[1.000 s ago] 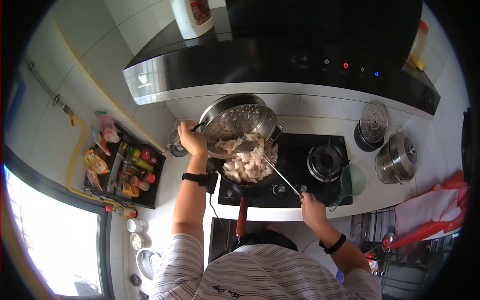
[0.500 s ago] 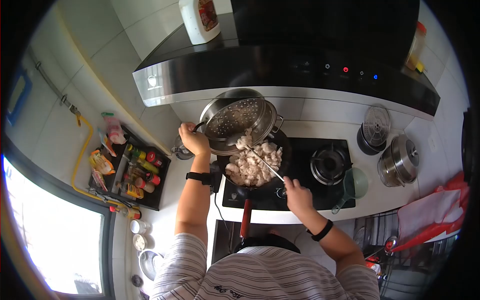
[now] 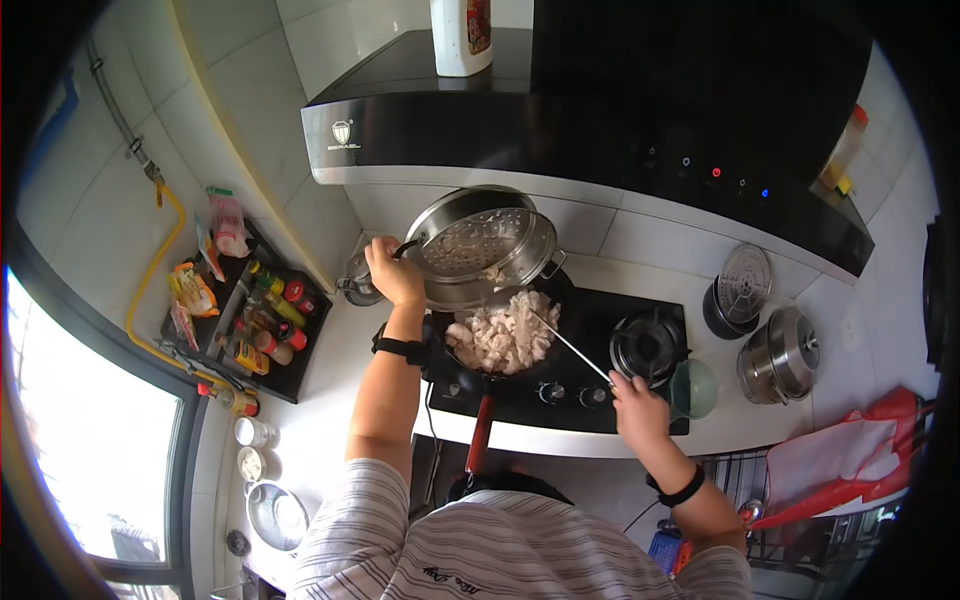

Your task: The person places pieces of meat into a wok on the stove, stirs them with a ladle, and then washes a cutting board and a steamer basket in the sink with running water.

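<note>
My left hand (image 3: 396, 272) is closed around the dark side handle of a perforated metal steamer pot (image 3: 475, 245). The pot is tipped on its side, its opening toward me, over the back of a dark wok (image 3: 448, 362). A few pale scraps cling to its inside. Whitish meat pieces (image 3: 500, 338) are heaped in the wok. My right hand (image 3: 640, 410) grips a long-handled metal spatula (image 3: 575, 350), whose far end is hidden in the meat. The wok's red handle (image 3: 481, 435) points toward me, with neither hand on it.
The range hood (image 3: 580, 140) overhangs the stove from behind. At right are the second burner (image 3: 643, 345), a green strainer-like vessel (image 3: 695, 390), and a lidded steel pot (image 3: 778, 360). A seasoning rack (image 3: 265, 320) stands left; a red-and-white bag (image 3: 840, 460) hangs at right.
My right hand has moved right and toward me, drawing the spatula back from the steamer opening into the meat. My left hand still holds the tipped pot. The view has shifted slightly.
</note>
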Motion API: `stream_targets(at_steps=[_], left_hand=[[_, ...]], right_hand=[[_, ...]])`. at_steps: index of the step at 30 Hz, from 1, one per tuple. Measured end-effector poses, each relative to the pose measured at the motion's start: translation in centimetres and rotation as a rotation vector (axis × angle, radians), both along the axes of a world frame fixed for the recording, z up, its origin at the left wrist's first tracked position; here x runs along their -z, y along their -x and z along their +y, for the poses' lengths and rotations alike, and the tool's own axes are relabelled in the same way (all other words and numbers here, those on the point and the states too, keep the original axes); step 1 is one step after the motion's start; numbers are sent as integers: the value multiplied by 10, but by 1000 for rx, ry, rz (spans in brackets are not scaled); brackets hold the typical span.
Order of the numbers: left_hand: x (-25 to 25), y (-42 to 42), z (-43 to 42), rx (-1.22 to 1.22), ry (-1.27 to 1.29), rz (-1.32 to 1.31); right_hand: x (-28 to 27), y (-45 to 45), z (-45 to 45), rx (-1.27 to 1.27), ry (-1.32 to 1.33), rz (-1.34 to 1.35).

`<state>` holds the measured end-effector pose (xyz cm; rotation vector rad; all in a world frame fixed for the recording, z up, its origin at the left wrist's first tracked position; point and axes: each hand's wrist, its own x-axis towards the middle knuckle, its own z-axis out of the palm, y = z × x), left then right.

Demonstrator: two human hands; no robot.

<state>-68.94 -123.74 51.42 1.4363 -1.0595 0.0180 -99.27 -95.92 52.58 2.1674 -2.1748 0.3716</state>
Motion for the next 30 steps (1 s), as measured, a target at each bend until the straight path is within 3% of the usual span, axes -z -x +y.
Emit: stream_targets(at_steps=[12,22,30], left_hand=[[12,4,-10,-84,18,44],[24,-14,-22,-143,-39,129],[22,-11,-22,-103,-24,165]], right_hand=[[47,-40,-71,57,38,-51],[-5,9,6,-7,-59,40],[3,-26,-35,-18,119,-250]])
